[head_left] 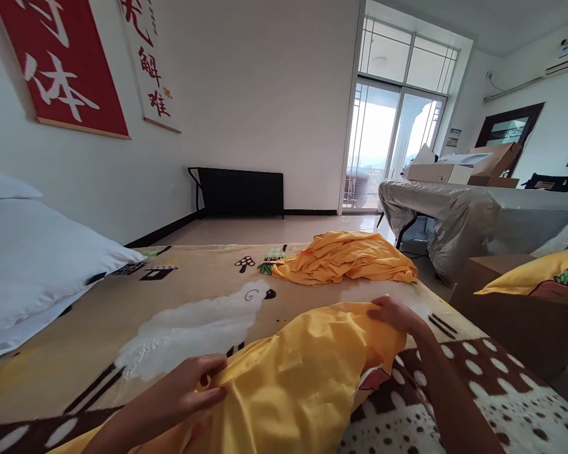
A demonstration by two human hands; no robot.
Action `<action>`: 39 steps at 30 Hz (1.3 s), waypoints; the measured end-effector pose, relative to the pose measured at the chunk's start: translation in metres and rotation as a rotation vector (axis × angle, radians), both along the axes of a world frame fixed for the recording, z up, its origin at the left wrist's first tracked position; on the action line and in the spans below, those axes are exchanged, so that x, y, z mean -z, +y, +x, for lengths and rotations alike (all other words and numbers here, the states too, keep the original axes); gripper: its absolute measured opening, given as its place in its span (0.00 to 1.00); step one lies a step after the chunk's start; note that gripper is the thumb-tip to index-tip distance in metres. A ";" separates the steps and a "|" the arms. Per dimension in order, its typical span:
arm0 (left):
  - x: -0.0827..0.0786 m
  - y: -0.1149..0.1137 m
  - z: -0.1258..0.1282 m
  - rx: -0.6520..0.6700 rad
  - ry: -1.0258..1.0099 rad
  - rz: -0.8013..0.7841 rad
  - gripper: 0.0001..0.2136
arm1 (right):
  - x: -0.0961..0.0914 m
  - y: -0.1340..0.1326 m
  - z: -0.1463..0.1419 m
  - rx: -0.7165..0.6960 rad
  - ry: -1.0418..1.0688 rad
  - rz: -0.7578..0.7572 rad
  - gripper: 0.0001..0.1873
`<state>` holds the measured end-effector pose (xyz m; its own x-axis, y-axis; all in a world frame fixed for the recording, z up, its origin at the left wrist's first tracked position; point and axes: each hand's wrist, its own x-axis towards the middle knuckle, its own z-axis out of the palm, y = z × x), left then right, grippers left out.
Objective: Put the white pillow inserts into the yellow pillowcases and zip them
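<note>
A shiny yellow cloth, which looks like a pillowcase (293, 372), hangs loosely bunched between my two hands, low over the bed. My left hand (201, 381) grips its left edge between thumb and fingers. At the upper right corner, my right hand (395, 313) pinches the cloth with bent fingers. Part of a reddish fruit print shows near its right edge. Beyond it, a crumpled orange-yellow cloth (345, 257) with a green leaf print lies on the bed, apart from both hands. The lower end of the held cloth runs out of view.
A sheep-patterned blanket (189, 328) covers the bed. White pillows (42, 252) lie at left. A yellow pillow (544, 277) rests on a brown box (492, 302) at right. Behind stands a plastic-covered table (454, 202) with cardboard boxes (495, 157). A black folded frame (241, 192) leans by the wall.
</note>
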<state>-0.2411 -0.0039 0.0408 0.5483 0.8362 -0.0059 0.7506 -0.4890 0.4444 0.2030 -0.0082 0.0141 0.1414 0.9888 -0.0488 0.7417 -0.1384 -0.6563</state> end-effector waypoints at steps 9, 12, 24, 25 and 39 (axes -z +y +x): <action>-0.011 -0.001 -0.005 -0.366 -0.764 -0.094 0.17 | -0.014 0.002 0.005 0.186 0.972 0.532 0.20; -0.019 -0.012 0.010 -0.437 -0.842 -0.013 0.17 | -0.015 0.003 0.005 0.257 1.108 0.620 0.21; -0.033 -0.017 -0.017 -0.852 -0.344 0.604 0.17 | -0.031 -0.016 -0.035 0.037 0.862 0.531 0.29; -0.034 -0.018 -0.015 -0.801 -0.291 0.632 0.18 | -0.034 -0.023 -0.049 -0.040 0.795 0.515 0.28; -0.015 -0.077 0.098 0.328 -0.115 0.330 0.13 | -0.030 -0.096 -0.156 -0.853 -0.001 0.428 0.14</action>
